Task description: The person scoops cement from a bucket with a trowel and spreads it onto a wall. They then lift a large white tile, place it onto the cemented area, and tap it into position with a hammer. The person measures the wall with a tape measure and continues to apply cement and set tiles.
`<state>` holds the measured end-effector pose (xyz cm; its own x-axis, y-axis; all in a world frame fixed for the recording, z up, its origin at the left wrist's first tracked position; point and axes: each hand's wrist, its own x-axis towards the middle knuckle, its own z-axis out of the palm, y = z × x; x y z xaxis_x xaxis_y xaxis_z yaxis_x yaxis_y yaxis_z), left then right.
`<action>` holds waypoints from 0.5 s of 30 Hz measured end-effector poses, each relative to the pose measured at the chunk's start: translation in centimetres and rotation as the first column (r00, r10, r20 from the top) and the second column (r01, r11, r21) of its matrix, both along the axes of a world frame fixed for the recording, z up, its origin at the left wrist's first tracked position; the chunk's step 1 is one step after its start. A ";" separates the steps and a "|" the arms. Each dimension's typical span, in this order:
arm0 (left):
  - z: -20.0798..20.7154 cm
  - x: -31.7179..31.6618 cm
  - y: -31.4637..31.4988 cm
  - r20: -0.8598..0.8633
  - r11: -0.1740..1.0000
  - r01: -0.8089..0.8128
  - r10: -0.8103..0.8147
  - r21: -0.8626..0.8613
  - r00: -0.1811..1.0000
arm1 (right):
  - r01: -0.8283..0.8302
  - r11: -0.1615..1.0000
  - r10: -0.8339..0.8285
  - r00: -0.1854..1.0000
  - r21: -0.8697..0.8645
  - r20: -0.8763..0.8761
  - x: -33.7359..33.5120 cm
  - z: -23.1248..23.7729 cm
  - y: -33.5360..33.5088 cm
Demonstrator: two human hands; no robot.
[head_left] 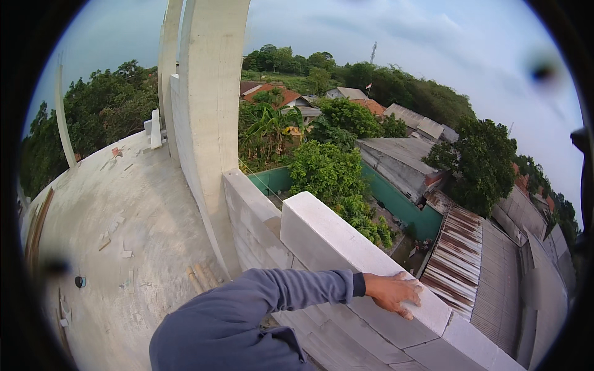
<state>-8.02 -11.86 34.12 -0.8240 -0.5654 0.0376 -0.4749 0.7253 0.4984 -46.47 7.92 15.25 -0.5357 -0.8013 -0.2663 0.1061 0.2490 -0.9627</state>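
My right hand (394,293) reaches out in a grey-blue long sleeve (272,297) from the lower left. Its fingers curl over the near end of a long white block (334,238). The block lies on top of a low grey block wall (383,334) at the edge of a roof. My left hand is out of the picture.
A tall concrete column (207,111) rises from the wall on the left. The bare concrete roof slab (117,222) carries scattered block scraps and wood strips (199,277). Past the wall is a drop to trees, a green wall and rusty tin roofs (455,260).
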 end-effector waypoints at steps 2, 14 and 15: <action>-0.1 0.1 -0.3 0.014 1.000 -0.005 0.005 -0.030 1.000 | 0.092 0.996 -0.092 0.996 0.009 0.022 -2.9 -1.9 2.5; -0.5 -0.9 -1.2 -0.003 0.998 -0.043 0.042 -0.037 0.999 | 0.861 0.502 -0.860 0.485 0.086 0.162 -20.6 -14.5 48.3; -0.3 -1.3 -1.1 0.043 0.998 -0.064 0.065 -0.021 0.997 | 0.877 0.472 -0.874 0.452 0.089 0.179 -20.3 -14.9 51.1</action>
<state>-9.28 -12.95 33.77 -0.7870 -0.6168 0.0140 -0.5420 0.7020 0.4620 -66.73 59.02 0.39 -0.9019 0.0589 -0.4279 0.4223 -0.0874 -0.9022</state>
